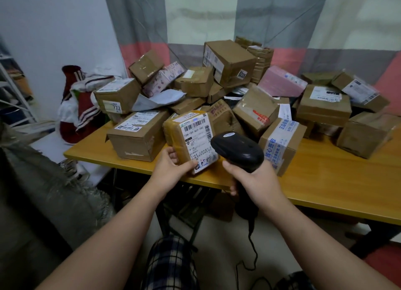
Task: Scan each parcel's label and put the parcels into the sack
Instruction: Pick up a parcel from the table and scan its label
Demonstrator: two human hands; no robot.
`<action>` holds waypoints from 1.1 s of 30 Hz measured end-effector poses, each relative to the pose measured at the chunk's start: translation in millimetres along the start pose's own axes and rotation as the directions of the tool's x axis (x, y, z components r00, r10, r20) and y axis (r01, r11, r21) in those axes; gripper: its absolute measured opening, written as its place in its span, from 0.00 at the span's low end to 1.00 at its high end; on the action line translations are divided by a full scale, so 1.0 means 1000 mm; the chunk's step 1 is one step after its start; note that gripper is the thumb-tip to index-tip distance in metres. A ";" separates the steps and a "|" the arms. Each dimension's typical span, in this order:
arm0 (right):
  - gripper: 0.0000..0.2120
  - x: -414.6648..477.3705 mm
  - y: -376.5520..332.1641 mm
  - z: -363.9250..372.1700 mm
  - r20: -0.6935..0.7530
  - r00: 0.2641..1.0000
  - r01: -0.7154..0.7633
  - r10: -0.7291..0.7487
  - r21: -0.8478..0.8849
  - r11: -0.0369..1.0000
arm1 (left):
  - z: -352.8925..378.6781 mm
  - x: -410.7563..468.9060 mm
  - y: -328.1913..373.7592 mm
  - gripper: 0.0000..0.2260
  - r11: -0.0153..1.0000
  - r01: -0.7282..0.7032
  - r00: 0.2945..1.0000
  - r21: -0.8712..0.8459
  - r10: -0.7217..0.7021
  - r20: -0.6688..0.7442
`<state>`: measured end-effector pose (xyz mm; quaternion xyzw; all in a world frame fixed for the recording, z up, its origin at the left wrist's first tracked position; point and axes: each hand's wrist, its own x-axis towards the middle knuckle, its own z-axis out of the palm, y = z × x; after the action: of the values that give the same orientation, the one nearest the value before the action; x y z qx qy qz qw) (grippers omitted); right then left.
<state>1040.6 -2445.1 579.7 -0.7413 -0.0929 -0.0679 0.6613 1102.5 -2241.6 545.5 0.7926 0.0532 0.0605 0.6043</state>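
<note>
- my left hand (171, 170) grips the small parcel wrapped in yellow-brown tape (173, 133), thumb on its lower end, fingers curled round its left side.
- the parcel is held up over the near edge of the yellow wooden table (325, 181), its white barcode label (198, 137) facing me.
- my right hand (253, 181) is wrapped round the handle of the black handheld barcode scanner (238, 150); the scanner head sits just beside the label's right edge.
- the scanner's black cable (252, 246) hangs toward the floor.
- behind, a heap of brown cardboard boxes (230, 61) covers the table.
- grey woven fabric with a frayed edge (43, 181) lies at my lower left.
</note>
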 end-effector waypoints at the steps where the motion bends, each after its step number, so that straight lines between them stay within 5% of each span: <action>1: 0.05 -0.003 -0.002 0.001 -0.003 1.000 0.020 -0.020 -0.019 1.000 | 0.002 0.000 0.001 0.34 1.000 0.003 1.000 -0.003 -0.003 0.000; 10: 0.06 -0.010 -0.001 -0.009 -0.031 1.000 -0.010 0.005 -0.180 0.984 | 0.008 -0.001 -0.003 0.31 0.997 0.031 0.999 -0.071 -0.030 0.020; 24: 0.04 -0.012 -0.001 -0.009 0.004 0.998 0.058 -0.058 -0.141 0.988 | 0.007 0.002 -0.006 0.29 0.996 0.015 1.000 -0.090 -0.014 0.018; 33: 0.17 0.003 0.016 -0.003 -0.032 0.994 0.101 -0.107 -0.159 0.982 | -0.010 -0.021 -0.017 0.28 0.994 -0.010 0.999 -0.105 0.005 -0.048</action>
<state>1047.6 -2450.1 565.6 -0.7836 -0.1127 -0.1243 0.5982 1080.2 -2230.5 531.5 0.7584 0.0614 0.0842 0.6434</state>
